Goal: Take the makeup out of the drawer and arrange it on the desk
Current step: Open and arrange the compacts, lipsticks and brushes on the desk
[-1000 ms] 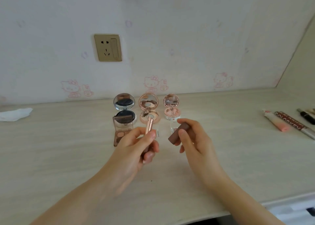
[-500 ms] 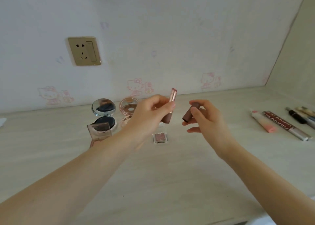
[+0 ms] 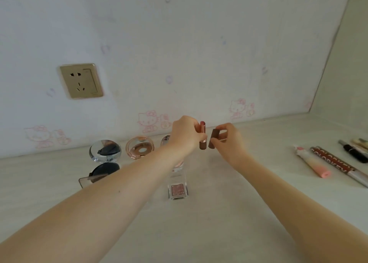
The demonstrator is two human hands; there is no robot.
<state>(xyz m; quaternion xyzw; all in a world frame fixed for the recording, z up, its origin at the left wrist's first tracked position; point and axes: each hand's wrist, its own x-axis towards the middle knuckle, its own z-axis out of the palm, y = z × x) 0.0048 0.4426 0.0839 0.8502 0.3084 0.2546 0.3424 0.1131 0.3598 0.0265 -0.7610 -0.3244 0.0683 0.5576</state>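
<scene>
A gold wall socket [image 3: 81, 81] sits on the pale wall at the left, above the bench [image 3: 229, 213]. Below it on the bench stands an open dark compact [image 3: 105, 150] with its mirror tilted up, and a brown-lidded palette [image 3: 93, 180] lies just in front, partly hidden by the left forearm. Next to the right is an open rose-gold compact [image 3: 140, 147], and beside that a third compact shows only as an edge behind the left wrist. Nearer the bench edge lies a small clear square eyeshadow pan [image 3: 177, 190]. Above the back of the bench the left hand [image 3: 186, 136] grips an uncapped lipstick [image 3: 202, 136], held upright with its pink tip up. Just beside it, not touching, the right hand [image 3: 229, 143] pinches the brown lipstick cap [image 3: 213, 138] between thumb and fingers. Well apart at the far right lie a pink tube [image 3: 312, 164], a brown lettered tube [image 3: 336, 165] beside it, and some dark pencils [image 3: 354, 150] behind.
</scene>
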